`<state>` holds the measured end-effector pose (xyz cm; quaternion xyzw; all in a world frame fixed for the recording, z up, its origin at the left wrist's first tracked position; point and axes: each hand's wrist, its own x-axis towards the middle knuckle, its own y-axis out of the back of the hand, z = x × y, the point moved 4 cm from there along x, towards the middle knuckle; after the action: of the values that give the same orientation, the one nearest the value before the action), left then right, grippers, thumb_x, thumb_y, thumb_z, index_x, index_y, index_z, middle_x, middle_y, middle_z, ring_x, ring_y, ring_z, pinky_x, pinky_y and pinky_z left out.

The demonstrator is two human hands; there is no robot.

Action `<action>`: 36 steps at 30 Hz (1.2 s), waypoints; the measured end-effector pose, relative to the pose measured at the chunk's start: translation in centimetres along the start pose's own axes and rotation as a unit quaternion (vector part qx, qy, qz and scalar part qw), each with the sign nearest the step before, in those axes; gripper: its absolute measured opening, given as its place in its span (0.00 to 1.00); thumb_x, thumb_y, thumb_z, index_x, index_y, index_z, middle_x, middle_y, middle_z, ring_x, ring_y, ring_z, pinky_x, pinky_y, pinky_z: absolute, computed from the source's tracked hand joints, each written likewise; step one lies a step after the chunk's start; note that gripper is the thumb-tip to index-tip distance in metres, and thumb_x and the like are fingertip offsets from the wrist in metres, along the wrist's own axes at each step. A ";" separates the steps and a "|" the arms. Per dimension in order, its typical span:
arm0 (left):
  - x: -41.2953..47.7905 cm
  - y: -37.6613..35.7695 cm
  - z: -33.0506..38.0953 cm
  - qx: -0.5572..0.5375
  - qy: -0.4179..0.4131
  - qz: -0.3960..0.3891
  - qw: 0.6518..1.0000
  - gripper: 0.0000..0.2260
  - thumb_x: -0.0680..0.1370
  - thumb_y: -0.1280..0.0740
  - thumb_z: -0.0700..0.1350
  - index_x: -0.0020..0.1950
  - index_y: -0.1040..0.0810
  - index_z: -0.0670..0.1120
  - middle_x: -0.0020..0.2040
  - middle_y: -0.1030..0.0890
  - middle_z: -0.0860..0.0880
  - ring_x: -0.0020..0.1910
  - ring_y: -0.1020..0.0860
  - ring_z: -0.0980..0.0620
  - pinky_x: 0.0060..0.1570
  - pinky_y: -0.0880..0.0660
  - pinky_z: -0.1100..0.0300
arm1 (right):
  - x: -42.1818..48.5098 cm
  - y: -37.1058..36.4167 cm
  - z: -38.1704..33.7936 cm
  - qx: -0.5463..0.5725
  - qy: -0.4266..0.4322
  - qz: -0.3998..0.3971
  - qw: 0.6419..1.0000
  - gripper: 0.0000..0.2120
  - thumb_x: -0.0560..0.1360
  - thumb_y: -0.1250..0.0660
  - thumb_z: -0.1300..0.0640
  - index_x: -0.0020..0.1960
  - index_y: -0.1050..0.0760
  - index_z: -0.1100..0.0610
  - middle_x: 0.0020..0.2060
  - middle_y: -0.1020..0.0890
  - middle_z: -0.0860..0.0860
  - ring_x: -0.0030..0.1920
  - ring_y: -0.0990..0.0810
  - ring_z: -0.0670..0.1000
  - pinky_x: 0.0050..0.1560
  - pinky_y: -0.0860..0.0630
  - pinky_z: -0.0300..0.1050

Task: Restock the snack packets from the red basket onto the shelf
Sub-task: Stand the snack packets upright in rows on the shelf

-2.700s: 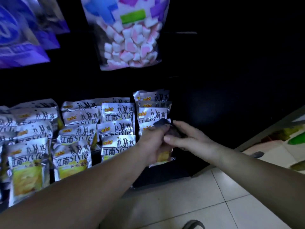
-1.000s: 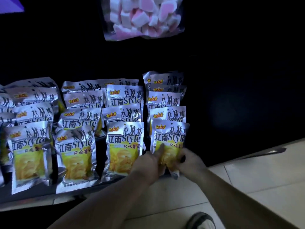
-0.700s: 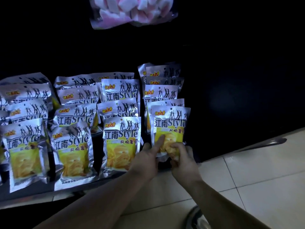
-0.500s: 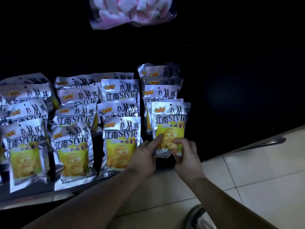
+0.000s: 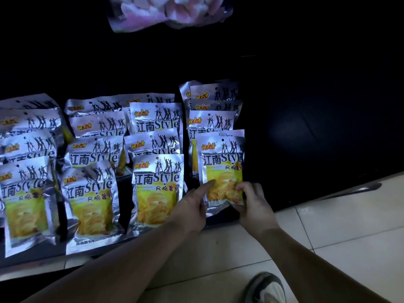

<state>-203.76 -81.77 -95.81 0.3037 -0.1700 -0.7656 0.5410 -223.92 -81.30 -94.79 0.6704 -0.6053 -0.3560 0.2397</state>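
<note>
Silver and yellow snack packets stand in several rows on a low dark shelf (image 5: 225,218). The front packet of the rightmost row (image 5: 222,162) stands upright at the shelf's front edge. My left hand (image 5: 192,206) touches its lower left edge with a straight forefinger. My right hand (image 5: 254,204) pinches its lower right corner between thumb and fingers. The neighbouring front packet (image 5: 156,189) stands just left of my left hand. No red basket is in view.
A bag of pink and white marshmallows (image 5: 168,12) hangs above the rows. The shelf area to the right of the last row is dark. Pale floor tiles (image 5: 338,232) lie below, with my shoe (image 5: 265,288) at the bottom edge.
The packet that both hands held low at the shelf's front has been raised and stood upright at the head of the rightmost row. Both hands stay at its bottom edge.
</note>
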 end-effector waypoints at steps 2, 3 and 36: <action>0.1 -0.3 0.3 0.056 0.009 0.014 0.998 0.34 0.82 0.40 0.38 0.81 0.45 0.64 0.66 0.25 0.44 0.53 0.20 0.45 0.44 0.27 0.62 | -0.1 -0.3 -0.1 -0.020 0.016 0.012 1.000 0.26 0.72 0.28 0.63 0.60 0.33 0.40 0.67 0.35 0.46 0.55 0.19 0.55 0.46 0.24 0.42; 0.2 -0.5 0.4 0.080 0.023 0.014 0.996 0.36 0.82 0.39 0.36 0.82 0.48 0.64 0.68 0.27 0.44 0.55 0.20 0.45 0.45 0.27 0.61 | -0.3 -0.6 -0.2 -0.022 0.022 0.013 0.999 0.26 0.72 0.29 0.61 0.62 0.33 0.39 0.70 0.36 0.47 0.56 0.19 0.55 0.49 0.21 0.46; 1.2 -2.2 1.9 0.329 -0.075 0.006 0.941 0.47 0.75 0.26 0.48 0.80 0.59 0.61 0.81 0.51 0.45 0.74 0.39 0.43 0.64 0.26 0.51 | 0.2 -1.1 0.9 -0.060 0.020 -0.034 0.997 0.45 0.78 0.34 0.58 0.75 0.57 0.22 0.83 0.50 0.47 0.69 0.25 0.58 0.56 0.19 0.54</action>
<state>-206.88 -82.24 -96.02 0.4058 -0.4544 -0.6838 0.4016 -223.93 -81.20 -96.25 0.6818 -0.5549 -0.3860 0.2797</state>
